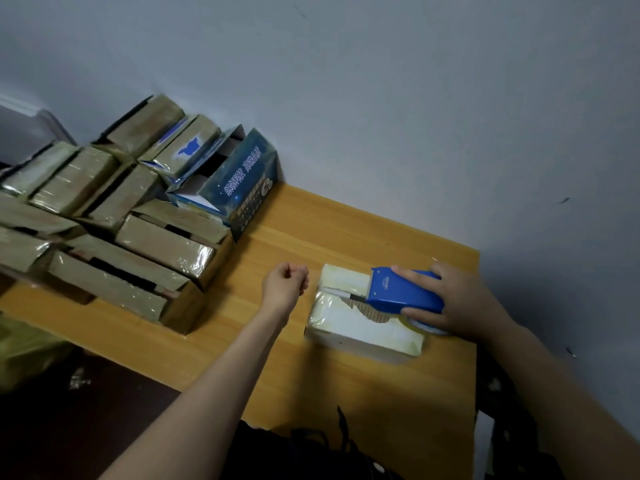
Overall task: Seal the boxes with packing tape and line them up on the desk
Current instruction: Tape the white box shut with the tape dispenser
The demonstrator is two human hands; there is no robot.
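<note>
Head view: right hand [460, 299] wraps over a blue tape dispenser [405, 292], thumb along its near side and fingers across the far side, clamped on it. The dispenser rests on top of a pale box [360, 327], its front edge over the seam between the flaps. Left hand [285, 282] is just beside the box's left end, fingers curled into a loose fist with nothing visible in it; whether it touches the box cannot be told.

The box lies on the wooden desk [311, 237] close to the right edge, with the right hand reaching almost to that edge. Bare wood runs between the box and a pile of taped boxes [138, 244] filling the desk's left part. A dark blue open box [242, 181] stands against the wall [381, 98] behind the pile. More bare wood lies between the pale box and the wall.
</note>
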